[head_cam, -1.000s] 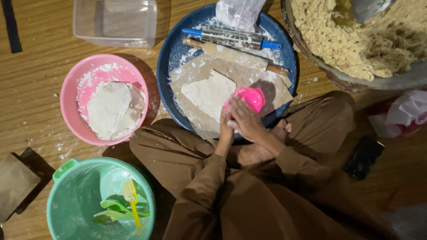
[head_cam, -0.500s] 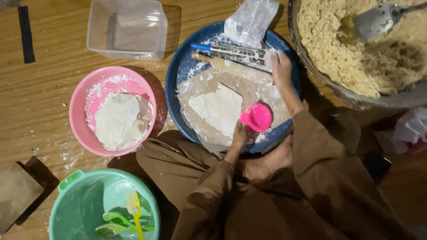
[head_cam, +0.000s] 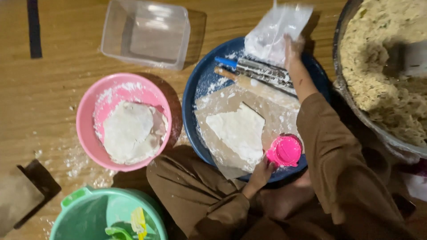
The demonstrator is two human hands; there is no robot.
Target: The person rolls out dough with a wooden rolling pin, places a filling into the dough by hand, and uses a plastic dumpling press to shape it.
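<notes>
Two hands work the blue tray (head_cam: 195, 89): right hand (head_cam: 292, 46) fingers grasp the flour bag (head_cam: 275, 31) at twelve o'clock; left hand (head_cam: 262, 171) pinches the dough sheet (head_cam: 235, 133) at six. Lift the bag gently, keeping the sheet pinned.

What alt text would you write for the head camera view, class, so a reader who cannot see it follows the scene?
Seen from above, a seated person's right hand reaches to a clear plastic bag at the far rim of a blue tray, while the left hand rests by a rolled dough sheet and a pink cutter. Two rolling pins lie on the tray; a pink bowl sits beside it.
</notes>
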